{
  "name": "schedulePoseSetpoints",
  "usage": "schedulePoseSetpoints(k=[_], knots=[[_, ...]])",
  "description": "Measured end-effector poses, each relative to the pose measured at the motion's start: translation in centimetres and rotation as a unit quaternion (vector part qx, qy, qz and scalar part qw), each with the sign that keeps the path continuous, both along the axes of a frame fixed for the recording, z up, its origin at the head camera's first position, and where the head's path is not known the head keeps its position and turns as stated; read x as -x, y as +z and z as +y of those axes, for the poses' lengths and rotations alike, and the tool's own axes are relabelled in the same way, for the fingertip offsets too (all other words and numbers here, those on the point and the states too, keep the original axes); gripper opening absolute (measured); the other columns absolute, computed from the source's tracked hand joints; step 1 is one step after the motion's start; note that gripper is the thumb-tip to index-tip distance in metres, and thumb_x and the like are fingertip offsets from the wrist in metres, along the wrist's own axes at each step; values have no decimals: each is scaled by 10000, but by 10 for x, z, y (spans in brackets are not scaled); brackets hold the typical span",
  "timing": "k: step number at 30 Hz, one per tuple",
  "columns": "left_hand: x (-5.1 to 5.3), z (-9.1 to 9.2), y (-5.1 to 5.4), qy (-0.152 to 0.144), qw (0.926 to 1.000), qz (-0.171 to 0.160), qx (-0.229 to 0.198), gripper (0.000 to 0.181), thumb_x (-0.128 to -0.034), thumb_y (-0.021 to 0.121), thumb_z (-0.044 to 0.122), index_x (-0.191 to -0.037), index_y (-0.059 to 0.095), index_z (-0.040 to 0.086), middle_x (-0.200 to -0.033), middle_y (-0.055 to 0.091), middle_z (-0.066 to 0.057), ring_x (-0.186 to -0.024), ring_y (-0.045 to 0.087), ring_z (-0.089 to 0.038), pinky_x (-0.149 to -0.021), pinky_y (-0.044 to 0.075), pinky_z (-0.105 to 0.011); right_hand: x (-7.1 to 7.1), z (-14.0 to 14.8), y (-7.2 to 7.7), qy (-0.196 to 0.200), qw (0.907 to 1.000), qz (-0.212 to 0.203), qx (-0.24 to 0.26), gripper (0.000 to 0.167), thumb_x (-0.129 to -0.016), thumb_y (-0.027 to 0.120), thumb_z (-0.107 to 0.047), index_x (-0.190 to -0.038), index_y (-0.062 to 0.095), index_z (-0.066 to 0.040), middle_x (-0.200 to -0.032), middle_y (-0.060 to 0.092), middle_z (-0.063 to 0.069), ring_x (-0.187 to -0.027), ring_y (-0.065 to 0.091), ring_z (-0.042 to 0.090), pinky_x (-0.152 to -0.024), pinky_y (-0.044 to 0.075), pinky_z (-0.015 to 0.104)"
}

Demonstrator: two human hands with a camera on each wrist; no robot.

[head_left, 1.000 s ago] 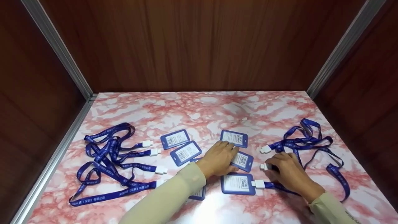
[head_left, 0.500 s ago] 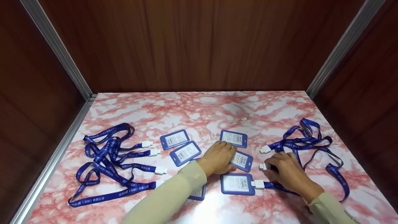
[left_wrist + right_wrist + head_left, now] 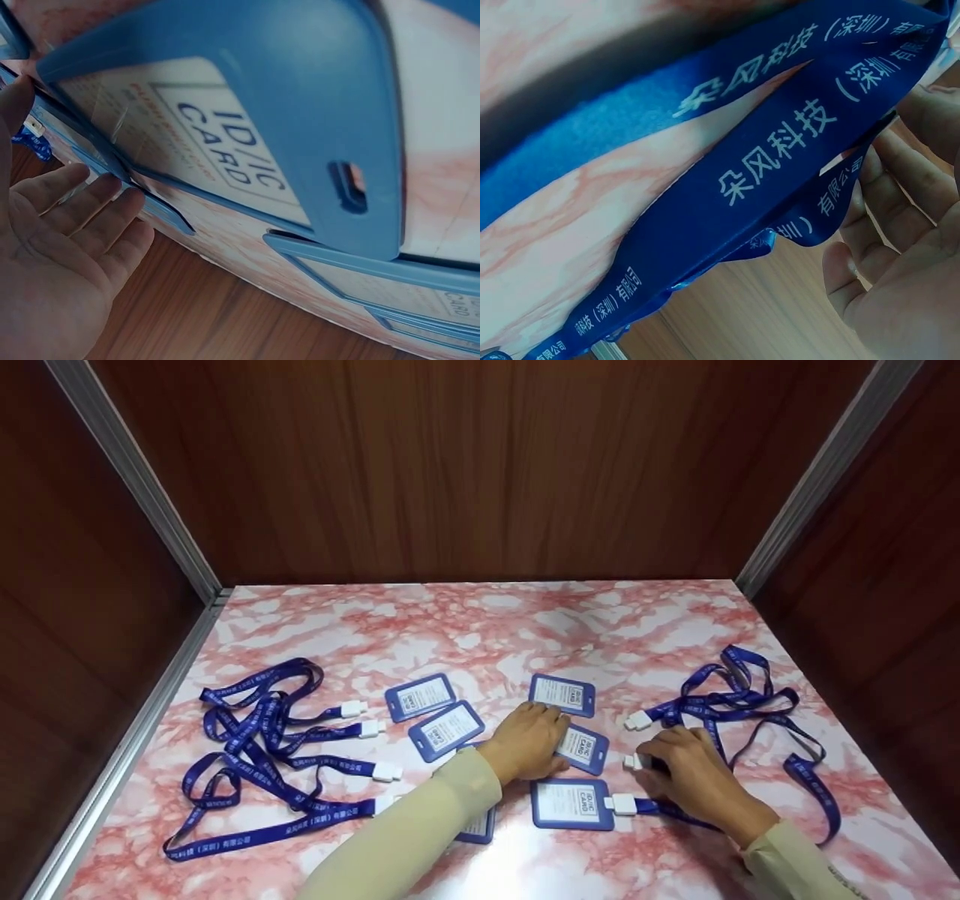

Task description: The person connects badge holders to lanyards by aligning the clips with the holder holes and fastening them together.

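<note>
My left hand (image 3: 526,742) lies over the left end of a blue badge holder (image 3: 582,748), thumb on its near edge and fingers along its far edge. That holder's slotted end points right. To its right, my right hand (image 3: 686,771) pinches the white clip (image 3: 634,762) of a blue lanyard, its tip a short gap from the slot. Under the left wrist, another badge holder (image 3: 330,90) fills the left wrist view. Printed lanyard straps (image 3: 780,150) cross the right wrist view, where the clip itself is hidden.
One badge holder (image 3: 568,805) in front is joined to a white lanyard clip (image 3: 624,805). Behind lies another holder (image 3: 562,694). Several lanyards (image 3: 259,735) tangle at the left, near more badge holders (image 3: 447,730). More lanyard straps (image 3: 739,701) lie right. Wood-look walls (image 3: 480,472) enclose the marbled tabletop (image 3: 465,622).
</note>
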State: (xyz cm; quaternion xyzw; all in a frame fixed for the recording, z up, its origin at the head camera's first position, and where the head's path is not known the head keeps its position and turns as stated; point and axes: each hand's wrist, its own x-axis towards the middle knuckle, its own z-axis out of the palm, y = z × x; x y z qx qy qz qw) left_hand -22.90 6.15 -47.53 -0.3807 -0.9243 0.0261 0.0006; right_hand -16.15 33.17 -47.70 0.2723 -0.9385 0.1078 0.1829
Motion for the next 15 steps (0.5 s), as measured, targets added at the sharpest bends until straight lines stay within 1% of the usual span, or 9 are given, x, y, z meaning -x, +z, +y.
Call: schedulePoseSetpoints(k=[11, 15], knots=[[0, 2, 0, 45, 9999, 67, -63, 670, -934, 658, 570, -1407, 581, 101, -1372, 602, -26, -1279, 549, -211, -1101, 423, -359, 1, -1, -1, 32, 10000, -67, 8, 227, -743, 903, -174, -915, 754, -167, -852, 683, -44, -844, 553, 163, -795, 367, 401], [1, 3, 0, 41, 9999, 74, -83, 656, -928, 668, 563, -1380, 600, 93, -1345, 606, -25, -1247, 556, -205, -1076, 445, -356, 1, -1, 0, -24, 9999, -159, 2, 214, -753, 895, -171, -909, 749, -170, -853, 678, -44, -843, 545, 161, -793, 361, 403]])
